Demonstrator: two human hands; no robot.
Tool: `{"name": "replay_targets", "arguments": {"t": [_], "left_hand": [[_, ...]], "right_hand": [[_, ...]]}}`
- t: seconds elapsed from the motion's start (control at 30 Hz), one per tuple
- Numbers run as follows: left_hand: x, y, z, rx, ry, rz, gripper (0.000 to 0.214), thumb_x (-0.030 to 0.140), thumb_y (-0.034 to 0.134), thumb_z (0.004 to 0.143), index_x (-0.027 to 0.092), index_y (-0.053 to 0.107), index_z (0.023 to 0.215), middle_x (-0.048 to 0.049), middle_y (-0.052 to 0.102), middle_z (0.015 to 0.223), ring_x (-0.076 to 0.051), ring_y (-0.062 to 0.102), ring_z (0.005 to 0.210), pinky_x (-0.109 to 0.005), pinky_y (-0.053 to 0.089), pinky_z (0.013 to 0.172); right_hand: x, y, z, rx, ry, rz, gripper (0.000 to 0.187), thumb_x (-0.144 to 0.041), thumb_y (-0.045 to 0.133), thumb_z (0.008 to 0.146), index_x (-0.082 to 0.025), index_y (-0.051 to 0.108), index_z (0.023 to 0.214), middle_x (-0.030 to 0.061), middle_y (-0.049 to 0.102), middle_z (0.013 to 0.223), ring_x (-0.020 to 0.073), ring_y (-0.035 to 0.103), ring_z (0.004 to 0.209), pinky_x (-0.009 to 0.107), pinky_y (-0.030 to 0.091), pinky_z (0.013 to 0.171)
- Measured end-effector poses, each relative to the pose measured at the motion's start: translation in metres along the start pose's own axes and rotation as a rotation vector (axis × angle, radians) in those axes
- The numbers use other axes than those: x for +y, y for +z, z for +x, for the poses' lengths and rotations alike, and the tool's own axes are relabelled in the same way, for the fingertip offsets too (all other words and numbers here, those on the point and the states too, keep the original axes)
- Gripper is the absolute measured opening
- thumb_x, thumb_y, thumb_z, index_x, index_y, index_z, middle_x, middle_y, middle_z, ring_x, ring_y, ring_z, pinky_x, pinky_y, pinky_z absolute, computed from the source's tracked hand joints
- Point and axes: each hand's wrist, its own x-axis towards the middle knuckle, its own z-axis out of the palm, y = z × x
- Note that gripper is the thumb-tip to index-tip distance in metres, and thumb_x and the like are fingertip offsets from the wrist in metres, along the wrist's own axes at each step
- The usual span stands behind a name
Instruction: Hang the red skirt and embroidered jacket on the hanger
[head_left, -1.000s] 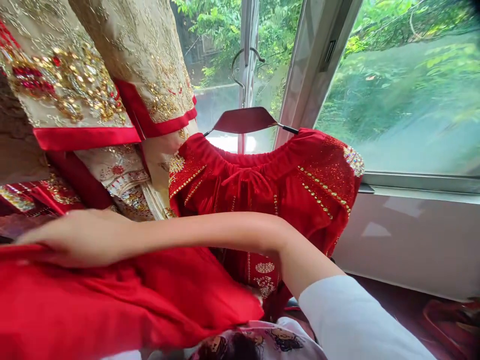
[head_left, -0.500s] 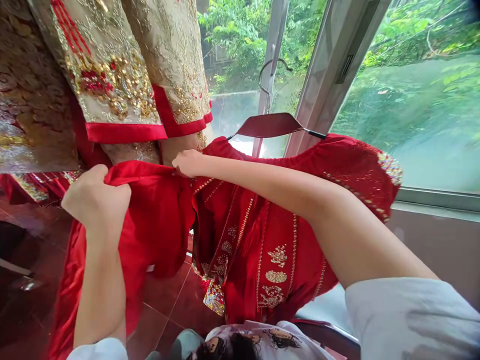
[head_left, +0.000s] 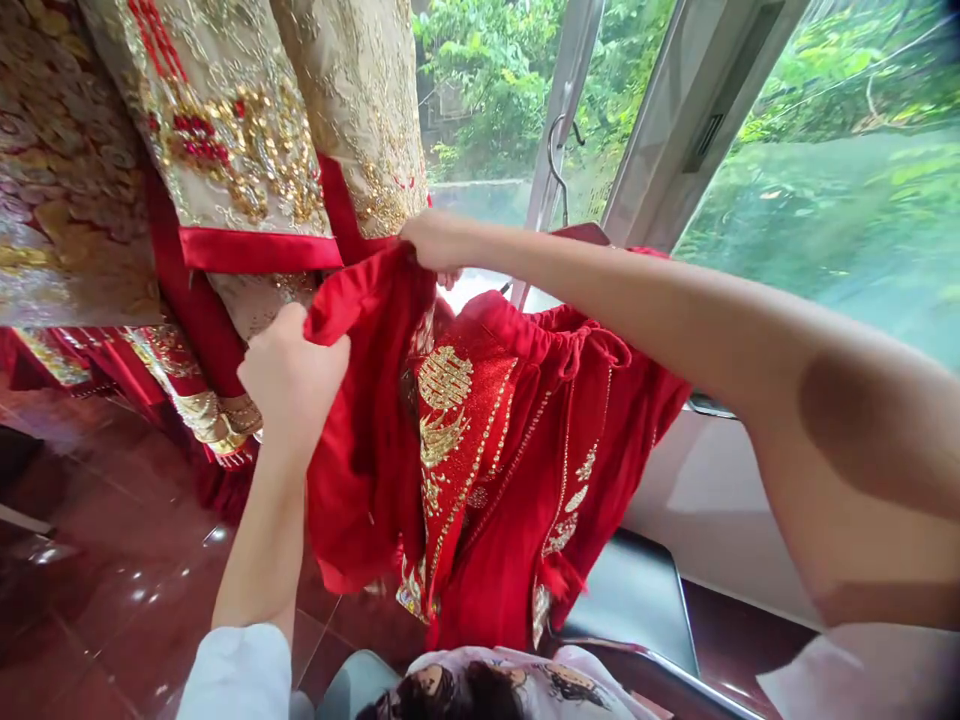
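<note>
Left hand and right hand hold the red cloth up spread, each grip clamped on its top edge, beside the hanger — draping it there would need a taut edge.

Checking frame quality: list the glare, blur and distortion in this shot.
Head view: window daylight backlights the red cloth; glare spots dot the floor; the wide lens swells the right arm; trees outside look soft; left hand and right hand are sharp.

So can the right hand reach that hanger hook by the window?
Probably yes: the hanger hook hangs just past the right hand, nothing between, though that hand grips the red cloth.
</note>
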Motion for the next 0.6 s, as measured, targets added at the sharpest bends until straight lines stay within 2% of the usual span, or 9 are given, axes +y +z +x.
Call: {"name": "replay_targets", "arguments": {"t": [0.07, 0.13, 0.2, 0.27, 0.33, 0.43, 0.47, 0.53, 0.6], "left_hand": [[0.009, -0.013, -0.01, 0.002, 0.085, -0.243, 0.034, 0.044, 0.066, 0.073, 0.02, 0.055, 0.093, -0.0037, 0.06, 0.076, -0.025, 0.061, 0.074, -0.034, 0.045, 0.065], [0.018, -0.032, -0.027, 0.049, 0.201, -0.569, 0.037, 0.037, 0.073, 0.069, 0.02, 0.054, 0.095, -0.0008, 0.059, 0.082, -0.018, 0.059, 0.071, -0.029, 0.048, 0.064], [0.035, -0.049, -0.05, 0.066, 0.302, -0.854, 0.032, 0.029, 0.073, 0.071, 0.022, 0.053, 0.094, 0.0016, 0.057, 0.085, -0.012, 0.056, 0.067, -0.024, 0.049, 0.06], [0.06, -0.055, -0.075, -0.046, 0.37, -1.062, 0.026, 0.025, 0.07, 0.077, 0.023, 0.051, 0.094, 0.0038, 0.055, 0.079, -0.008, 0.053, 0.061, -0.02, 0.049, 0.056], [0.091, -0.042, -0.098, -0.255, 0.451, -1.228, 0.027, 0.022, 0.064, 0.082, 0.024, 0.046, 0.102, 0.0044, 0.055, 0.076, -0.009, 0.056, 0.061, -0.021, 0.052, 0.057], [0.129, 0.004, -0.122, -0.418, 0.633, -1.175, 0.047, 0.019, 0.055, 0.087, 0.022, 0.036, 0.129, -0.0087, 0.059, 0.118, -0.019, 0.062, 0.103, -0.034, 0.055, 0.089], [0.136, 0.02, -0.127, -0.453, 0.664, -1.092, 0.051, 0.017, 0.052, 0.087, 0.019, 0.032, 0.134, -0.0132, 0.053, 0.131, -0.022, 0.056, 0.117, -0.04, 0.05, 0.1], [0.139, 0.042, -0.132, -0.557, 0.74, -0.913, 0.048, 0.017, 0.049, 0.088, 0.015, 0.037, 0.134, -0.0174, 0.048, 0.139, -0.027, 0.048, 0.129, -0.047, 0.043, 0.108], [0.133, 0.044, -0.131, -0.574, 0.832, -0.806, 0.032, 0.019, 0.047, 0.09, 0.015, 0.052, 0.121, -0.0153, 0.055, 0.133, -0.025, 0.052, 0.125, -0.044, 0.047, 0.105]], "right_hand": [[0.006, -0.024, -0.009, 0.125, -0.059, -0.164, 0.04, 0.001, 0.046, 0.081, -0.007, 0.067, 0.114, 0.0186, 0.068, 0.107, 0.0337, 0.063, 0.107, 0.049, 0.049, 0.087], [0.017, -0.047, -0.023, 0.255, -0.109, -0.411, 0.044, -0.005, 0.038, 0.089, -0.016, 0.061, 0.125, 0.0176, 0.064, 0.117, 0.0357, 0.06, 0.111, 0.052, 0.047, 0.087], [0.032, -0.066, -0.039, 0.351, -0.172, -0.678, 0.048, -0.011, 0.026, 0.097, -0.024, 0.052, 0.135, 0.0139, 0.066, 0.112, 0.0303, 0.063, 0.104, 0.046, 0.048, 0.083], [0.051, -0.077, -0.054, 0.365, -0.254, -0.854, 0.052, -0.018, 0.014, 0.101, -0.031, 0.041, 0.143, 0.0089, 0.068, 0.106, 0.0233, 0.064, 0.097, 0.038, 0.047, 0.08], [0.07, -0.079, -0.064, 0.335, -0.351, -0.928, 0.052, -0.023, 0.009, 0.102, -0.036, 0.038, 0.144, 0.0052, 0.068, 0.107, 0.02, 0.064, 0.093, 0.032, 0.045, 0.076], [0.088, -0.069, -0.065, 0.219, -0.356, -0.981, 0.046, -0.018, 0.022, 0.1, -0.031, 0.05, 0.133, 0.0053, 0.07, 0.1, 0.0208, 0.065, 0.086, 0.031, 0.04, 0.069], [0.092, -0.064, -0.063, 0.176, -0.338, -0.975, 0.043, -0.015, 0.027, 0.098, -0.028, 0.055, 0.127, 0.0058, 0.071, 0.097, 0.0209, 0.065, 0.086, 0.032, 0.04, 0.07], [0.096, -0.057, -0.057, 0.136, -0.294, -0.891, 0.036, -0.013, 0.033, 0.095, -0.022, 0.062, 0.113, 0.0065, 0.071, 0.093, 0.0196, 0.064, 0.092, 0.033, 0.039, 0.078], [0.098, -0.053, -0.053, 0.146, -0.268, -0.737, 0.031, -0.014, 0.035, 0.095, -0.02, 0.064, 0.104, 0.0067, 0.071, 0.095, 0.0173, 0.062, 0.099, 0.034, 0.038, 0.086]]}}
